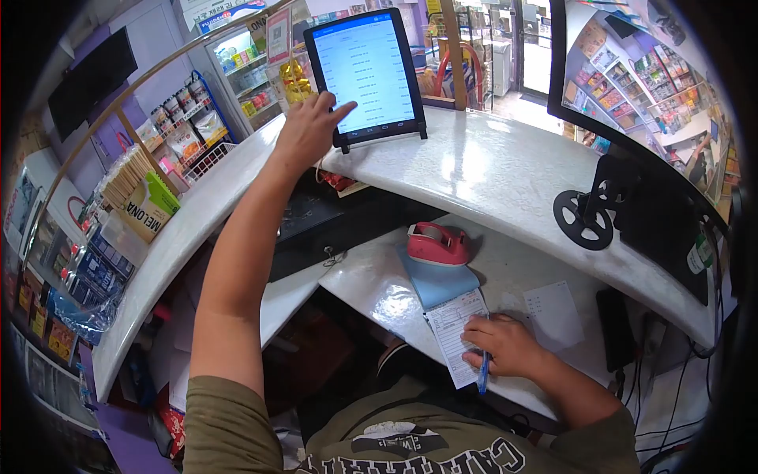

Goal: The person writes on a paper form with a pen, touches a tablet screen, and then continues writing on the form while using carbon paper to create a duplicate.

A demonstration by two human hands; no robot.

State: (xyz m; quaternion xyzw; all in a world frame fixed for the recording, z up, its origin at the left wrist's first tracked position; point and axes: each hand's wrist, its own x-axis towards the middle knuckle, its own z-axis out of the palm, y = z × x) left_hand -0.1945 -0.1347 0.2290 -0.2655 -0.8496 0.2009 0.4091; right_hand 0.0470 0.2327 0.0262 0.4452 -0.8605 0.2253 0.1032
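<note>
My left hand (pixel 309 126) reaches up to a black-framed tablet (pixel 367 75) on a stand. Its fingers are spread, one fingertip over the lower left of the lit screen; contact is hard to tell. On the screen is a list of small text rows. My right hand (pixel 503 345) rests on a ruled receipt pad (pixel 456 320) with handwriting at its top, fingers curled round a blue pen (pixel 483 371) that points toward me. The pad's blue cover (pixel 442 280) is folded back, with a red tape dispenser (pixel 439 243) at its far end.
A loose white paper (pixel 553 316) lies right of the pad, near a black device (pixel 616 328) and cables. A monitor (pixel 647 103) stands at right on the raised white counter (pixel 489 166). A Melona box (pixel 148 207) of wooden sticks stands left. Below the counter is a black drawer (pixel 332 225).
</note>
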